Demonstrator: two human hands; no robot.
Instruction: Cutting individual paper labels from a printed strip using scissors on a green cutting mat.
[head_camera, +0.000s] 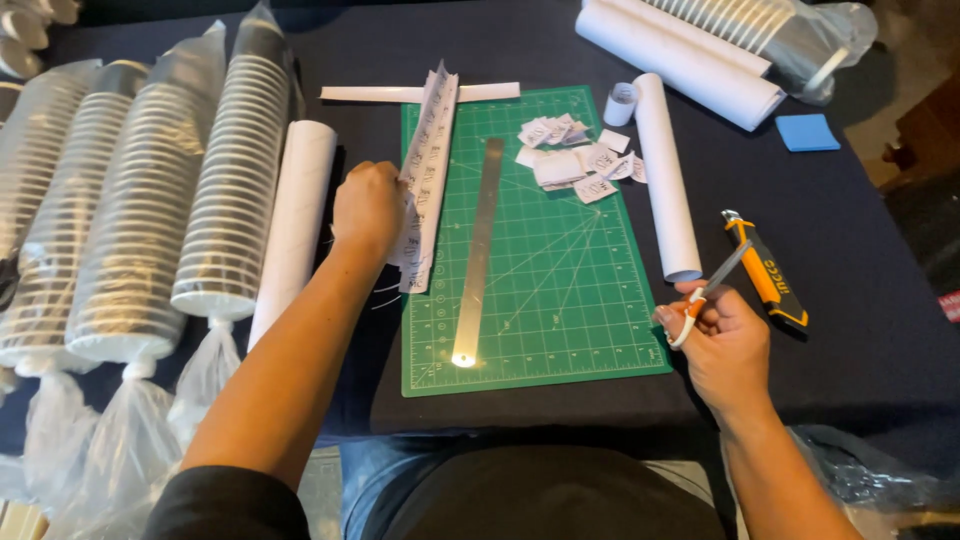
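My left hand (367, 207) grips several long printed paper strips (426, 170) at the left edge of a green cutting mat (560, 300). A steel ruler (479, 250) lies lengthwise on the mat, just right of the strips. My right hand (722, 340) is off the mat's right edge and holds small scissors (712, 285) with orange-and-white handles, blades pointing up and right. A pile of small cut paper labels (575, 160) sits at the mat's far right corner.
Bagged stacks of paper cups (150, 200) fill the left side beside a white paper roll (295, 220). Another white roll (665, 175) lies right of the mat, an orange utility knife (765, 270) beyond it. More rolls (680, 60), a small tape roll (621, 103) and a blue pad (807, 131) lie at the back.
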